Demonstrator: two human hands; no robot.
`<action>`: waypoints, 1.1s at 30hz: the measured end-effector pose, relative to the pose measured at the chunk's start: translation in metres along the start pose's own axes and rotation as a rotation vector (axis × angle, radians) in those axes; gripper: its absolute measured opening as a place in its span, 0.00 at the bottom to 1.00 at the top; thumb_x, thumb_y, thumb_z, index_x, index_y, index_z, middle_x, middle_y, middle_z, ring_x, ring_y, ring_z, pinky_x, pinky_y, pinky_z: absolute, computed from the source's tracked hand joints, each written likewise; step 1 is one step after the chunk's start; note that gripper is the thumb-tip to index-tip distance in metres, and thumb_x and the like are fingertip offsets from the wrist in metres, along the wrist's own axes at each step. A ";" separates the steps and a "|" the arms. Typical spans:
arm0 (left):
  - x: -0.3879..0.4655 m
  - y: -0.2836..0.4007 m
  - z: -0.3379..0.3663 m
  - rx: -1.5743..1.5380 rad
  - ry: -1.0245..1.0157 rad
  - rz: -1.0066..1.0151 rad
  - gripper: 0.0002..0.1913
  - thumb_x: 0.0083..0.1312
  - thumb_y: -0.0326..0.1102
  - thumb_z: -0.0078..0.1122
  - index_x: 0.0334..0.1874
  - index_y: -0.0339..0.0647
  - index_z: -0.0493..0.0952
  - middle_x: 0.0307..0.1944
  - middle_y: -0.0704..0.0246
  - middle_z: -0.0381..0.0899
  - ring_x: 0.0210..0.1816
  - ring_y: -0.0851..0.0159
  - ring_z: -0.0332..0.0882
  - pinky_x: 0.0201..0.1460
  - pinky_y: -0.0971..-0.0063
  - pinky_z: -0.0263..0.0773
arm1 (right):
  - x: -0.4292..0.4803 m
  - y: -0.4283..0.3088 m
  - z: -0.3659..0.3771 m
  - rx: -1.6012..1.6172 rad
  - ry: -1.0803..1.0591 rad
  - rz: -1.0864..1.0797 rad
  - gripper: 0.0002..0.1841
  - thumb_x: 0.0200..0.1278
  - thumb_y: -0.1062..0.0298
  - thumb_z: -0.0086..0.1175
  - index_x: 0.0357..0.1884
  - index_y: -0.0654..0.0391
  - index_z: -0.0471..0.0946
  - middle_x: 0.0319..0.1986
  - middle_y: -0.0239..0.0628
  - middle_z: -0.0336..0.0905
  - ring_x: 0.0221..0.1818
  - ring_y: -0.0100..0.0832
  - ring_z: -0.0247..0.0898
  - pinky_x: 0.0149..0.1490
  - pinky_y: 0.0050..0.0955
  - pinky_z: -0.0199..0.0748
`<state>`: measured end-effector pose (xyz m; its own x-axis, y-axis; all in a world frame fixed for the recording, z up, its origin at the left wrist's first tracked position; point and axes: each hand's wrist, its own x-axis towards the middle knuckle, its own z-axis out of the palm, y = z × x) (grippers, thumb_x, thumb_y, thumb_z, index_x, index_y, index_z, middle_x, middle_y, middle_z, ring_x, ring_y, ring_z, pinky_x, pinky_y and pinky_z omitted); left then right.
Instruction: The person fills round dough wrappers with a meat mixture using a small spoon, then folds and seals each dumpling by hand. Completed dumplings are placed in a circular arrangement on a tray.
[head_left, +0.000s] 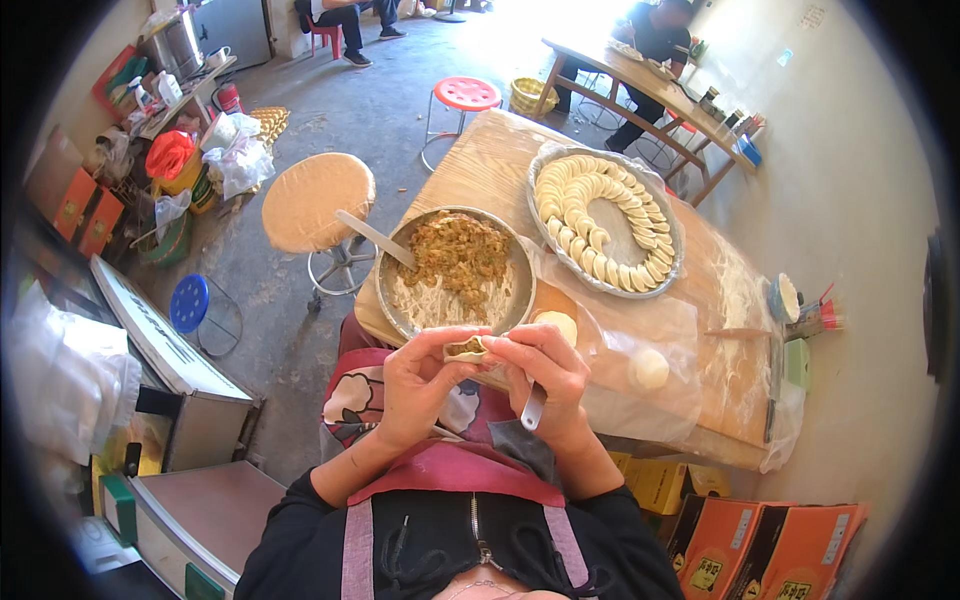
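Note:
A half-closed dumpling (465, 349) with brown filling showing is held between the fingertips of my left hand (420, 379) and my right hand (551, 375). The right palm also keeps a utensil with a pale handle (533, 407), its other end hidden. Just beyond my hands stands a round metal pan of chopped filling (457, 259), a flat metal spatula (375, 238) leaning on its rim. Farther right, a round tray (534, 196) bears rings of folded dumplings (600, 217). Round dough wrappers (559, 324) lie near my right hand, and more dough rounds (649, 369) rest on plastic sheeting.
The wooden table (495, 146) has a floury patch with a rolling pin (739, 332) at right. A round stool (319, 202) stands left of the pan, a red stool (466, 94) behind. One person (656, 45) sits at another table, another (345, 19) on a chair.

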<state>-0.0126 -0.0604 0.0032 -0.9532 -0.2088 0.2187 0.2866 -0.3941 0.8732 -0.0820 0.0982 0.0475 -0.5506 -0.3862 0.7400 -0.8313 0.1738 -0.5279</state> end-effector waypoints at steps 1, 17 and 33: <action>0.000 0.001 0.000 -0.007 -0.004 -0.019 0.19 0.70 0.19 0.63 0.62 0.28 0.76 0.60 0.52 0.83 0.57 0.61 0.85 0.62 0.70 0.80 | -0.002 0.000 0.000 -0.011 -0.001 0.005 0.14 0.54 0.87 0.64 0.42 0.61 0.89 0.35 0.41 0.82 0.33 0.37 0.80 0.38 0.30 0.77; -0.006 0.009 0.000 0.247 -0.036 -0.005 0.32 0.69 0.14 0.61 0.75 0.35 0.67 0.60 0.56 0.85 0.55 0.66 0.85 0.57 0.73 0.84 | 0.014 -0.002 -0.011 0.018 -0.173 -0.018 0.10 0.53 0.78 0.70 0.39 0.60 0.86 0.33 0.37 0.82 0.34 0.38 0.79 0.39 0.34 0.76; 0.000 0.001 -0.005 0.112 -0.087 -0.208 0.21 0.70 0.21 0.64 0.66 0.33 0.77 0.48 0.64 0.88 0.44 0.71 0.86 0.47 0.77 0.84 | 0.002 -0.001 0.001 0.068 -0.106 0.107 0.08 0.57 0.81 0.67 0.39 0.60 0.88 0.34 0.40 0.82 0.33 0.37 0.80 0.38 0.31 0.77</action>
<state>-0.0114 -0.0651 0.0018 -0.9967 -0.0536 0.0614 0.0753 -0.3176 0.9452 -0.0816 0.0966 0.0491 -0.6214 -0.4632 0.6319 -0.7596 0.1587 -0.6307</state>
